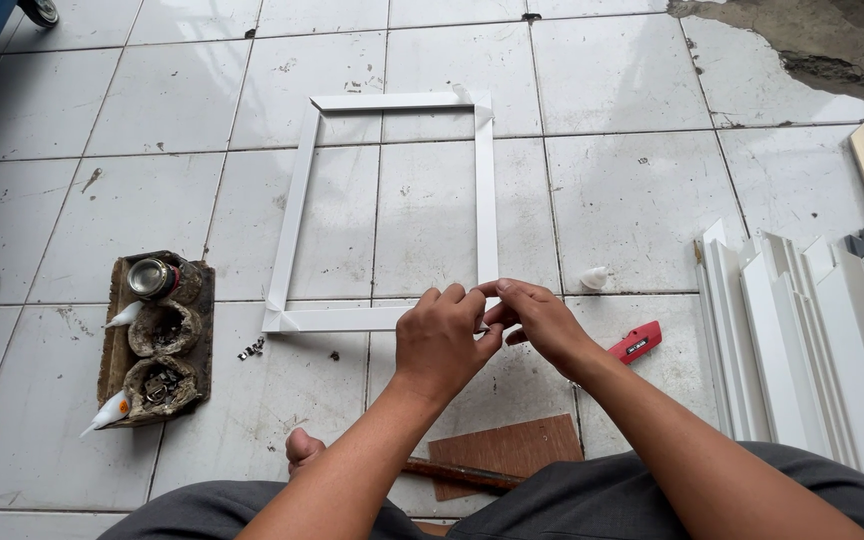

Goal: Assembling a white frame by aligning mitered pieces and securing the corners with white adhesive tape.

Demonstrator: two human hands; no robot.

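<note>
A: Where are the hands?
B: Left hand [439, 340] and right hand [542, 320] both pinch the near right corner of the white frame [486, 200] on the floor [632, 190].
A: Any risk?
B: I think uneven pressing may open that corner joint. Farther right lie white strips [802, 350].
</note>
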